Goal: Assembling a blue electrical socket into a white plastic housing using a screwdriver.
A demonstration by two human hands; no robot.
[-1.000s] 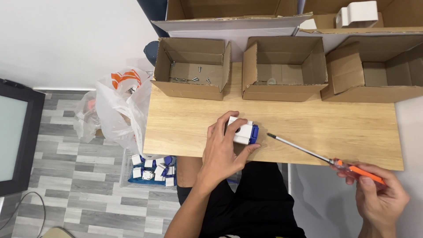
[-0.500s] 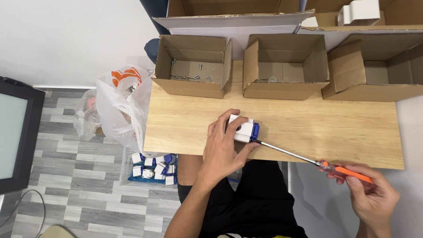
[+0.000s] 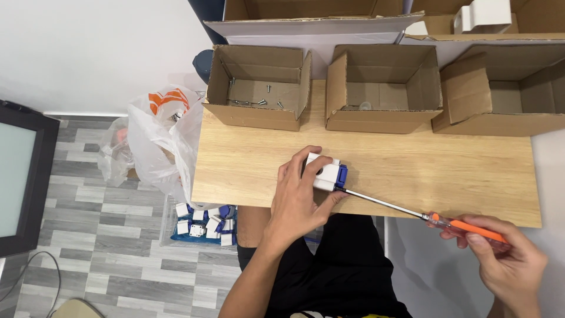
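Currently gripping white-and-blue block (image 3: 325,172) under left hand (image 3: 300,197) on worktop (image 3: 412,165); right hand (image 3: 506,265) grasping screwdriver (image 3: 412,213), shaft slanting up-left, tip touching block's blue end.

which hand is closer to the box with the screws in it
Left. The left hand rests on the white and blue part on the table, just below the screw box. The right hand is far off at the lower right, holding the orange-handled screwdriver.

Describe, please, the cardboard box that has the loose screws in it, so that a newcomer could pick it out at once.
Along the far edge of the wooden table stand three open cardboard boxes in a row. The box with the screws is the leftmost, nearest the white plastic bag. Small metal screws lie scattered on its floor, unlike its neighbours.
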